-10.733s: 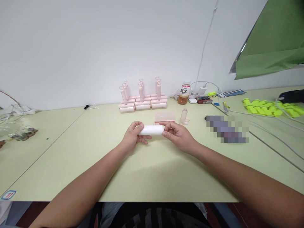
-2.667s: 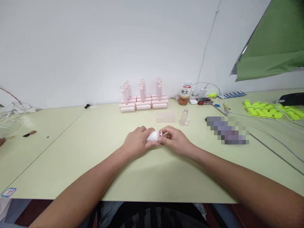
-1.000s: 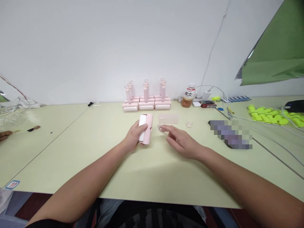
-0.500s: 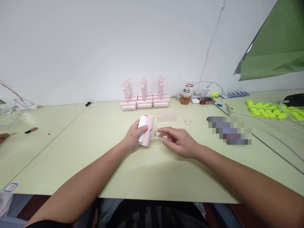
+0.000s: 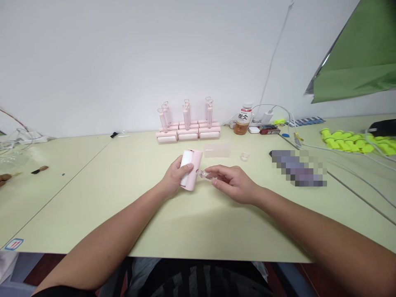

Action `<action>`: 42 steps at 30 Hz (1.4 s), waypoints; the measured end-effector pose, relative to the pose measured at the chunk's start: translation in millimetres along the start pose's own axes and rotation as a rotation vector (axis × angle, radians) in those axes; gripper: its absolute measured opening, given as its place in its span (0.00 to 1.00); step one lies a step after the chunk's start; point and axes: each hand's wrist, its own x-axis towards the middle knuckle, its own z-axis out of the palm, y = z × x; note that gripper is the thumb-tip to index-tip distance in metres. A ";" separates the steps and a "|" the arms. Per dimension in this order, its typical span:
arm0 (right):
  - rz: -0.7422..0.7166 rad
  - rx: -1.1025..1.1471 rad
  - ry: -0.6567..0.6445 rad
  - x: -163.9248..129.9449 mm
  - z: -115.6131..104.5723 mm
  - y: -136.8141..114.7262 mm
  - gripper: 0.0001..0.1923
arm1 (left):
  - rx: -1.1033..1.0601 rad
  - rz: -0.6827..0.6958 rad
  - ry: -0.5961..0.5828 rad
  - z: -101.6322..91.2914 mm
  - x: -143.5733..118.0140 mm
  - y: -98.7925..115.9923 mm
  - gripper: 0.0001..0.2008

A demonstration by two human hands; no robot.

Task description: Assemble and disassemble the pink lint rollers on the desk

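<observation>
My left hand [image 5: 174, 178] grips a pink lint-roller head with a white paper roll [image 5: 189, 168] in it, held just above the pale green table [image 5: 123, 198]. My right hand [image 5: 232, 182] pinches a small clear pink handle piece [image 5: 206, 175], whose tip meets the right side of the roller head. A translucent pink cover [image 5: 217, 151] lies flat on the table just beyond, and a small clear cap [image 5: 244, 156] lies to its right.
Several finished pink rollers [image 5: 187, 128] are stacked at the back by the wall. A drink bottle [image 5: 243, 119], a charger and cables [image 5: 324, 148] sit back right, yellow-green parts [image 5: 349, 140] far right. Another person's fingertips [image 5: 4, 178] show at the left edge.
The white roll now sits in the pink roller head in my left hand. My right hand picked up the clear handle piece and brought its tip against the head.
</observation>
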 end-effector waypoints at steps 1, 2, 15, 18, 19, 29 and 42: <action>0.006 0.001 0.001 0.1 0.1 -0.3 0.17 | 0.002 0.001 0.000 -0.1 0.2 -0.6 0.22; 0.011 0.002 0.003 0.1 0.2 -0.4 0.16 | 0.004 0.004 -0.001 -0.3 0.4 -1.3 0.22; 0.034 -0.064 0.028 1.5 0.6 -2.2 0.17 | 0.236 0.050 -0.020 -2.0 -3.3 0.0 0.23; 0.038 -0.071 0.040 2.0 1.6 -2.5 0.16 | 0.300 0.046 0.008 -1.0 -3.8 -0.6 0.24; 0.038 -0.074 0.043 2.3 1.9 -2.5 0.16 | 0.318 0.048 0.017 -0.5 -4.0 -0.9 0.24; 0.080 -0.037 0.075 2.9 5.8 -2.1 0.13 | 0.444 0.014 0.025 6.6 -9.1 1.8 0.27; 0.338 -0.415 0.537 22.0 -44.3 46.6 0.14 | 0.278 -0.088 0.166 6.4 -0.5 2.8 0.23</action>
